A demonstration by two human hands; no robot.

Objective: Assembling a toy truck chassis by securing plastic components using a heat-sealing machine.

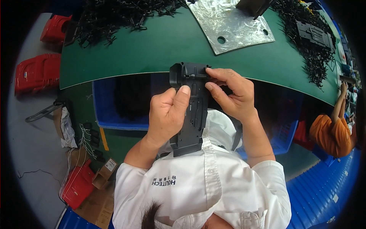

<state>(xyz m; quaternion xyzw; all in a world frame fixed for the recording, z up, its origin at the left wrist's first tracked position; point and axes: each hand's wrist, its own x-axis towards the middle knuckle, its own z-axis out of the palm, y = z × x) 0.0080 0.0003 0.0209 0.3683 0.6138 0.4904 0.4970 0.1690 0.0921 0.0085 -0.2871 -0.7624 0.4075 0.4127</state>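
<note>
I hold a long black plastic moulded part (191, 110) upright in front of my chest, just off the near edge of the green table (160, 49). My left hand (167, 112) wraps around its middle from the left, thumb pressed on its face. My right hand (230, 93) pinches the part's upper right edge with fingertips and thumb. The lower end of the part rests against my white shirt.
Heaps of small black plastic pieces (110, 17) lie at the table's far left and far right (314, 49). A silvery sheet with holes (228, 24) lies at the back. A blue bin (122, 101) sits under the table. Red crates (38, 72) stand left. Another person in orange (331, 131) works at right.
</note>
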